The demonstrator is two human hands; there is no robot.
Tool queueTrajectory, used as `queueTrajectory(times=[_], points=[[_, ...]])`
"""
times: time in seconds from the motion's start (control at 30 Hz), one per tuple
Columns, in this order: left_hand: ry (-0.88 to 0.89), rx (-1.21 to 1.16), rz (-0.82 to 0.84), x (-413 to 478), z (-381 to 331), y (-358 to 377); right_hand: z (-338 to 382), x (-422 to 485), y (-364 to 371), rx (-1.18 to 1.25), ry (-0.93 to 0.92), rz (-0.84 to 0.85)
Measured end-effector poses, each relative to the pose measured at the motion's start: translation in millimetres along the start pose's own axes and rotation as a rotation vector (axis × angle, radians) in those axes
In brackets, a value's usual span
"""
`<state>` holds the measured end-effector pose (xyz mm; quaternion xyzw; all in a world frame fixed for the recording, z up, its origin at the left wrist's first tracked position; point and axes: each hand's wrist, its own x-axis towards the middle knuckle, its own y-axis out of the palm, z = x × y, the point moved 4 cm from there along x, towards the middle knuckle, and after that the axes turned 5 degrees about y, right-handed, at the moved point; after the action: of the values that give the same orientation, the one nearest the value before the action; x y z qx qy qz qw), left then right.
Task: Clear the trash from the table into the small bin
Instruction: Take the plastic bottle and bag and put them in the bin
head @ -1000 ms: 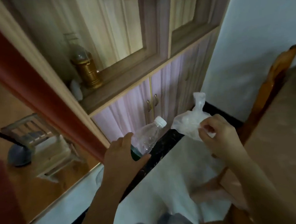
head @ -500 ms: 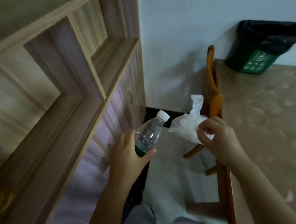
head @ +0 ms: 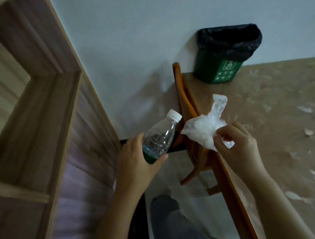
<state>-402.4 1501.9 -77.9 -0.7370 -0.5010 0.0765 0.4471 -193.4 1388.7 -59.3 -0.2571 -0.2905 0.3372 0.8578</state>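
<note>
My left hand point(head: 137, 162) grips the lower part of a clear plastic bottle point(head: 160, 136) with a white cap and a green label, tilted up to the right. My right hand point(head: 240, 149) pinches a crumpled clear plastic bag point(head: 204, 127) with a knotted top, held over the table's left edge. The small green bin point(head: 221, 70), lined with a black bag, stands on the table's far left corner against the wall. Both hands are in front of and below the bin, well apart from it.
The table point(head: 271, 113) with a tan patterned cover fills the right side. A wooden chair point(head: 187, 106) stands at its left edge. A wooden cabinet point(head: 49, 125) runs along the left. My leg point(head: 169, 221) shows below on the light floor.
The view has swung right and the bin and table have come nearer. Both hands keep the same hold on the bottle and the bag, now closer to the table's edge.
</note>
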Motion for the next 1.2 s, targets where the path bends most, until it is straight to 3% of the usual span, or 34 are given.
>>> queueTrajectory(times=[0.3, 0.73, 1.2], points=[[0.121, 0.038, 0.024, 161.4, -3.2, 33.1, -35.8, 143.1, 7.4, -0.015, 0.018, -0.121], [0.348, -0.05, 0.117, 311.7, -20.9, 94.5, -73.7, 262.1, -14.0, -0.087, 0.108, -0.327], [0.447, -0.137, 0.13, 453.6, -27.4, 130.8, -99.6, 428.7, -39.9, -0.211, 0.221, -0.488]])
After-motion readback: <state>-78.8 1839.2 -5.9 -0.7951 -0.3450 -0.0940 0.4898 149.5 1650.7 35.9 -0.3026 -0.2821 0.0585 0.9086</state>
